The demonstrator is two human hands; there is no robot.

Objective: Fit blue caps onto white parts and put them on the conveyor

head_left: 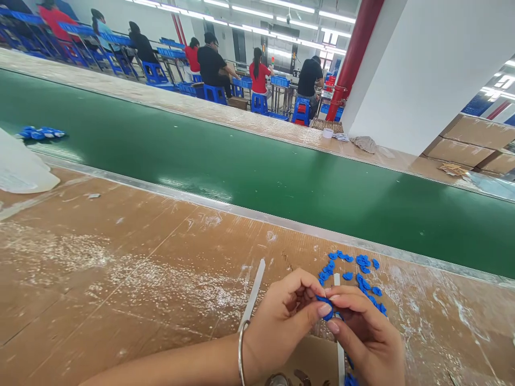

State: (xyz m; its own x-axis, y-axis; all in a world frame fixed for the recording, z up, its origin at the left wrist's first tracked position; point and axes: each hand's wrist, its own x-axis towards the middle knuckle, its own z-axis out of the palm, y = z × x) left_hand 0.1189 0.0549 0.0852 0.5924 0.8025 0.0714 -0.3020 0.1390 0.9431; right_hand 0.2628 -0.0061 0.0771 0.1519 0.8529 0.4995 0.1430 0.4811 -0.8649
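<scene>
Between my two hands is a small blue piece (325,310), too small and too covered by fingers to name its kind. My left hand (287,316), with a metal bangle at the wrist, pinches it between thumb and fingers. From the other side, my right hand (364,332) has its thumb and fingertips closed at the piece's edge; whether they grip the same piece or a bit of it is hidden. Just beyond the hands lie several similar blue pieces (363,261) in loose clusters. White strips (254,292) lie on the brown worktop on either side of my left hand.
A green conveyor belt (241,166) runs across beyond the worktop (161,321), which is strewn with white crumbs. More blue pieces (40,133) sit on the belt at left, near a white container (24,166). Several people sit at benches behind. A red pipe (354,53) stands beside a white pillar.
</scene>
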